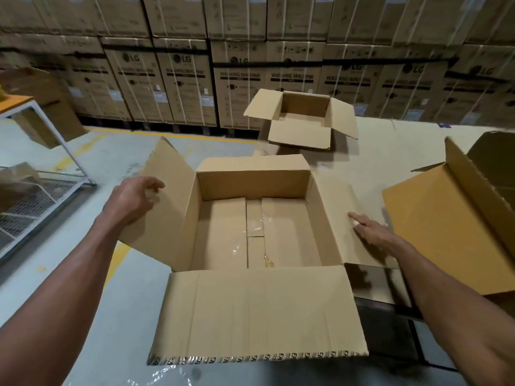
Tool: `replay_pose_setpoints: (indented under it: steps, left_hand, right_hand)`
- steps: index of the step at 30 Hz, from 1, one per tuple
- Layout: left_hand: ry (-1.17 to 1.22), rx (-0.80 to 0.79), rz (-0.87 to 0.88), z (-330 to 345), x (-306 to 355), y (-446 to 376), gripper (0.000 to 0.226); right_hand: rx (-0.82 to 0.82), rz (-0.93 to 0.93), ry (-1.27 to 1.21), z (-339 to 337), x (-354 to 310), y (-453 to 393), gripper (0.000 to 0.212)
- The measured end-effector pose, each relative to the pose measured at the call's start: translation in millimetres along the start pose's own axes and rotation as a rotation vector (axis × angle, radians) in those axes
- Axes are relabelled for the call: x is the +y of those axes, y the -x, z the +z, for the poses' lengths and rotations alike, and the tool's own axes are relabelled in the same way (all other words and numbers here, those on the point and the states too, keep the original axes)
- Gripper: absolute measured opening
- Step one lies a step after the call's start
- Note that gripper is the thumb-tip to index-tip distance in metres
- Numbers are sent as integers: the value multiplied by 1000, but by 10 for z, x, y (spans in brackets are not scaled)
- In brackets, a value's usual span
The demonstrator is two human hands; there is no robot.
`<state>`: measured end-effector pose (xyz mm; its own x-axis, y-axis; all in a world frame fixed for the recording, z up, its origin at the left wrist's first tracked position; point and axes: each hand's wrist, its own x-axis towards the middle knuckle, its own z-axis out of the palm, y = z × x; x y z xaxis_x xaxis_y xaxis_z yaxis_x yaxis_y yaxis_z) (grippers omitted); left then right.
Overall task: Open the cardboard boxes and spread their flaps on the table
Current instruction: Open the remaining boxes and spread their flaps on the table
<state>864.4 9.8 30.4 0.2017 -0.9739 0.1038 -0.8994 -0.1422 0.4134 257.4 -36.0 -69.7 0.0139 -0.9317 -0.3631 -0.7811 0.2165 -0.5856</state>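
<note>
A large open cardboard box [255,188] stands in front of me, empty, with tape along its bottom seam. Its near flap [259,313] lies spread toward me and its right flap [338,218] lies flat on the table. My left hand [133,201] rests against the left flap [164,196], fingers loosely curved, with the flap angled outward. My right hand [370,229] presses the right flap down with straight fingers. A smaller open box [303,118] sits farther back with its flaps spread. A third open box [457,218] stands at the right.
The pale table surface [390,151] runs behind and right of the boxes. A white wire-mesh rack [36,196] stands at the left on the grey floor [119,151]. Stacked washing machine cartons [292,79] form a wall behind. Clear plastic [145,380] lies at the bottom edge.
</note>
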Motion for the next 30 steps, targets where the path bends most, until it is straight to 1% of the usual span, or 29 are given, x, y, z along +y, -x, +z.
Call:
replay_pose_setpoints:
  steps: [2,4,7,10,12,14,17,20,23,26,28,30]
  left_hand:
    - [-16,6,16,3,33,-12,58]
    - [-24,5,4,4,74,-8,56]
    - [-32,3,-1,6,69,13,53]
    - [-33,-5,27,24,107,25,50]
    - [-29,-15,48,21,189,-4,52]
    - [-34,-38,66,-3,289,-34,52]
    - [-47,-36,73,-69,404,-83,50]
    - [-51,-58,91,-103,478,-133,53]
    - [-66,-98,108,-116,490,-107,55]
    - [-81,-69,95,-108,502,-37,49]
    - [-100,-68,101,-76,521,17,44]
    - [-104,-84,111,-64,527,66,41]
  right_hand:
    - [3,-4,15,2,87,-57,48]
    - [13,-5,-68,-31,136,-79,50]
    - [80,-29,-161,-123,96,32,57]
    - [163,-92,-171,-312,-30,188,61]
    - [205,-161,-153,-482,-112,235,59]
    - [202,-238,-167,-633,-211,275,55]
    - [138,-291,-247,-739,-432,373,48]
    - [136,-322,-184,-745,-676,439,44]
    - [80,-308,-86,-732,-849,413,47]
    - [87,-216,83,-685,-1030,421,55]
    - [109,-188,117,-620,-1128,437,62]
    - [108,-190,125,-540,-1241,471,64]
